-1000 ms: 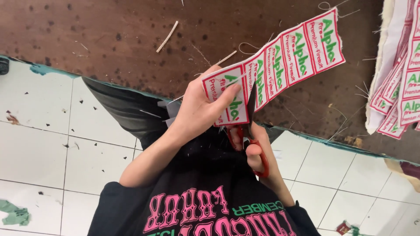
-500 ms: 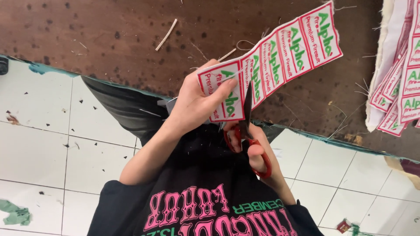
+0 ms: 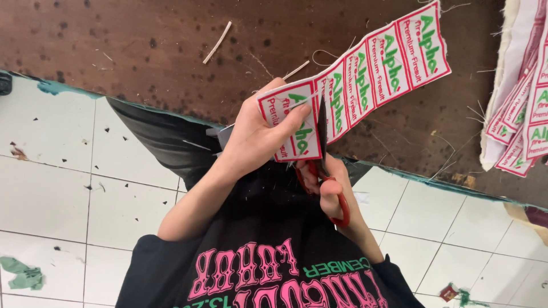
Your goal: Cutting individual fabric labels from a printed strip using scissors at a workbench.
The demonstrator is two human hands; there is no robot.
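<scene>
My left hand (image 3: 257, 137) pinches the near end of a strip of white fabric labels (image 3: 388, 63) with red borders and green and red print. The strip runs up to the right over a brown worktop (image 3: 142, 45). My right hand (image 3: 334, 182) grips red-handled scissors (image 3: 321, 122). Their dark blades stand upright in the strip, between the label under my left thumb and the one beside it.
A pile of similar label strips (image 3: 525, 114) lies on white cloth at the worktop's right edge. Thread scraps and a small off-white sliver (image 3: 217, 43) are scattered on the worktop. A white tiled floor (image 3: 57, 188) with small debris shows below, and my black printed shirt (image 3: 268, 268) fills the bottom.
Both hands and the strip have drifted slightly right and up. The scissor blades sit further into the strip beside the end label.
</scene>
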